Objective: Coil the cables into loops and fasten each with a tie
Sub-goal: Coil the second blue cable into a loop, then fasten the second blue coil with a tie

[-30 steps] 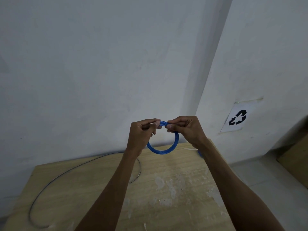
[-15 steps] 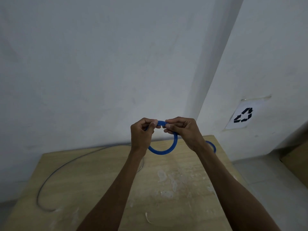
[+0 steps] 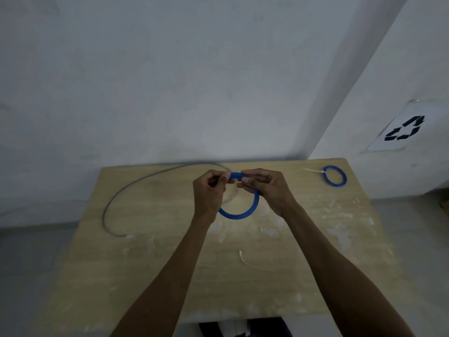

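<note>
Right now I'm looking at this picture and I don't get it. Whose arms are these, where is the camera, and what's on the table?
No machine here: a person works with bare hands, and the camera sits on their head, looking down. The left hand and right hand both pinch the top of a blue cable coil above a wooden table. On the table lie a loose grey cable, a second blue coil with a white tie at the far right corner, and a loose white tie nearer the person.
</note>
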`<state>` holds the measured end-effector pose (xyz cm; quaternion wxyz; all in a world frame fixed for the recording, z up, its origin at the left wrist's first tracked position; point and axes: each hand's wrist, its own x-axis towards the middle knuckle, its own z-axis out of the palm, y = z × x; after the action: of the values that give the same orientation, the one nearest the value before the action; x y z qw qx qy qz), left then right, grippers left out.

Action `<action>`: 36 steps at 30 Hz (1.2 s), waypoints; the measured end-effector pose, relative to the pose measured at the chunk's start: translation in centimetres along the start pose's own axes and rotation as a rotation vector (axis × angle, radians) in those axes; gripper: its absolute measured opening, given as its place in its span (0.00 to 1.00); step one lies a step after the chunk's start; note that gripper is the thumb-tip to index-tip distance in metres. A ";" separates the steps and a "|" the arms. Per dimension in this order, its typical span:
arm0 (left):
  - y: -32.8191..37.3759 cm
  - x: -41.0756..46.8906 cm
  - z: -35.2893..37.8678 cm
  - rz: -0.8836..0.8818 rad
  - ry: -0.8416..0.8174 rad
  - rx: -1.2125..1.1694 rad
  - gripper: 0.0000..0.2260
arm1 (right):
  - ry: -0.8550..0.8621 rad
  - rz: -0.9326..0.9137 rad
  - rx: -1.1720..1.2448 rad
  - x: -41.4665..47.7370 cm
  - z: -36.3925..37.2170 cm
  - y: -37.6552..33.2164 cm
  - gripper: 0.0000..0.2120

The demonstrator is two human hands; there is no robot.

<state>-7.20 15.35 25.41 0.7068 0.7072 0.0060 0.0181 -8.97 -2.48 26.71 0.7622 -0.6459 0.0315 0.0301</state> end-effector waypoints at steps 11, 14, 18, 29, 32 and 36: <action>-6.0 -4.3 -3.8 -0.168 -0.060 0.060 0.05 | 0.063 0.124 -0.061 -3.0 1.9 7.6 0.09; -7.8 -5.4 -3.6 -0.225 0.004 0.069 0.04 | 0.056 0.193 -0.082 -4.1 1.7 9.8 0.12; -9.6 -6.3 -3.7 -0.302 0.088 0.046 0.04 | 0.309 0.244 -0.394 -6.0 -0.1 15.5 0.10; -10.8 -7.0 -4.6 -0.341 0.148 0.020 0.04 | 0.089 0.471 -1.146 -9.7 -0.5 24.7 0.07; -10.2 -6.9 -4.6 -0.326 0.138 0.004 0.04 | 0.134 0.398 -1.161 -9.1 -0.3 24.4 0.06; -8.8 -6.7 -4.4 -0.299 0.117 -0.010 0.05 | 0.321 0.174 -0.988 -7.4 0.1 20.4 0.03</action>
<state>-13.91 19.55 16.52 0.7034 0.6928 0.1521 -0.0462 -18.08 0.89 7.29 0.3468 -0.9198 0.1836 0.0051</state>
